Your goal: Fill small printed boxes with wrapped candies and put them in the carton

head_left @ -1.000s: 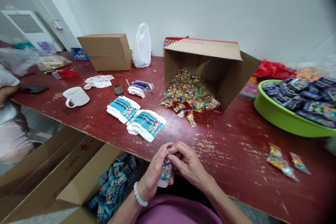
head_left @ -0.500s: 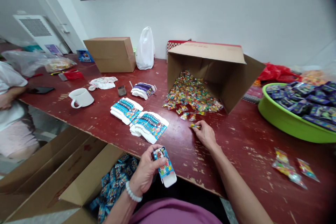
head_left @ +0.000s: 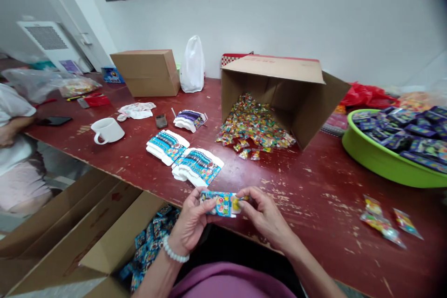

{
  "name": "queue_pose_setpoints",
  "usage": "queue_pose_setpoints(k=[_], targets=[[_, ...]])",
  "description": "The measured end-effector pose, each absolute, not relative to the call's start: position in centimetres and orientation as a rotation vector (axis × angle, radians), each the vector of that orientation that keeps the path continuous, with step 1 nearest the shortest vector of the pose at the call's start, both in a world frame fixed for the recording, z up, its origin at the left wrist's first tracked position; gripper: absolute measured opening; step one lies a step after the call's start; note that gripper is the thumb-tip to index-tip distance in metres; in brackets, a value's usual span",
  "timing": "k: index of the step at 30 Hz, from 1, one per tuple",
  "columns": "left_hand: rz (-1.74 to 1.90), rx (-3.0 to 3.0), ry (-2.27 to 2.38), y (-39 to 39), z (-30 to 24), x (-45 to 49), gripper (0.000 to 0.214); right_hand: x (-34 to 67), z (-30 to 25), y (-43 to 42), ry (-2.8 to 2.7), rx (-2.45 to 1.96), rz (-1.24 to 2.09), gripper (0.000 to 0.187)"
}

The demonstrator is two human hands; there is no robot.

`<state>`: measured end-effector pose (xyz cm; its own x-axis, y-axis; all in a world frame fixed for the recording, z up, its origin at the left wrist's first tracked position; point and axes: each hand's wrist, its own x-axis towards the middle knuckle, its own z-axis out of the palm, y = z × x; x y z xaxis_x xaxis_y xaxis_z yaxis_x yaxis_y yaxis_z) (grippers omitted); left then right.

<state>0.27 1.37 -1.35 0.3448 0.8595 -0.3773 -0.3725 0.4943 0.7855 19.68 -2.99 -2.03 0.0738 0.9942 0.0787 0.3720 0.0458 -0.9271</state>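
Observation:
My left hand [head_left: 196,216] grips a small blue printed candy box [head_left: 220,204], held sideways above the table's front edge. At the box's right end, my right hand [head_left: 263,212] pinches a small yellow wrapped candy [head_left: 236,203] against the opening. How far the candy is inside cannot be made out. Beyond my hands lie two stacks of flattened blue boxes [head_left: 200,165] and a smaller stack of purple ones [head_left: 190,120]. A heap of wrapped candies [head_left: 253,123] spills from a cardboard carton [head_left: 303,98] lying on its side.
Below the table's left edge, an open carton holds many filled-looking blue boxes [head_left: 155,237]. A green basin [head_left: 384,163] of purple packs stands at the right, near several loose candy packets [head_left: 382,228]. A white mug [head_left: 110,131] is at the left, and another person [head_left: 16,135] sits beyond it.
My right hand has come from near the candy heap back to the box, bringing the yellow candy. My left hand has turned the box from slanting downward to sideways.

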Motion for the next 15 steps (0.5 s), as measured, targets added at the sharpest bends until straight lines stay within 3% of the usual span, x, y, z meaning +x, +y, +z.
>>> queue_pose_setpoints(k=[5,9,13,15], targets=[[0.533,0.843,0.714,0.2,-1.8,0.3,0.045,19.7,-2.2,-2.4,-1.28,-1.426,0.973,0.03],[0.381,0.902,0.65,-0.2,-2.0,1.1,0.041,19.5,-1.6,-2.6,-1.356,-1.47,0.93,0.011],[0.449,0.856,0.609,-0.3,-1.9,1.8,0.045,19.3,-1.2,-3.0,-1.567,-1.481,0.639,0.019],[0.502,0.842,0.613,-0.2,-1.7,2.0,0.043,19.2,-1.4,-3.2,-1.63,-1.42,0.645,0.023]])
